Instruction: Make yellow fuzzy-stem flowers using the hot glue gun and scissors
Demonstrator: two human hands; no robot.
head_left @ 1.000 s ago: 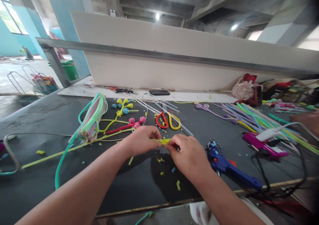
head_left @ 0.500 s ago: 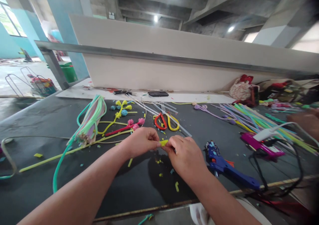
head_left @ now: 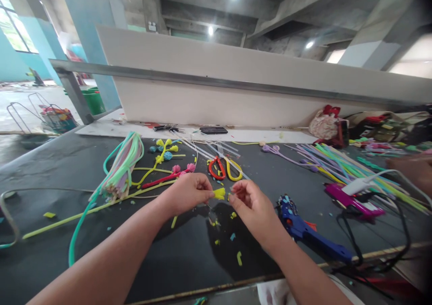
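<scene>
My left hand (head_left: 191,191) pinches a short piece of fuzzy yellow chenille stem (head_left: 219,193), whose frayed end fans out to the right. Just right of it, my right hand (head_left: 251,208) is apart from the piece, thumb and forefinger close together on what looks like a tiny yellow scrap (head_left: 229,197). Yellow and blue scraps (head_left: 232,236) lie on the dark tabletop beneath both hands. Beyond them rest scissors (head_left: 221,167) with one red and one yellow handle loop. A pink chenille sprig (head_left: 175,173) lies behind my left hand.
A blue glue gun (head_left: 310,233) lies right of my right hand, near a magenta device (head_left: 353,201) with cables. Chenille stem bundles stand left (head_left: 123,170) and lie right (head_left: 337,161). Another person's blurred hand (head_left: 410,172) shows at the right edge.
My right hand has drawn away rightward from the yellow piece, which both hands held before. The piece's fanned end now shows, still in my left hand. The view has shifted slightly.
</scene>
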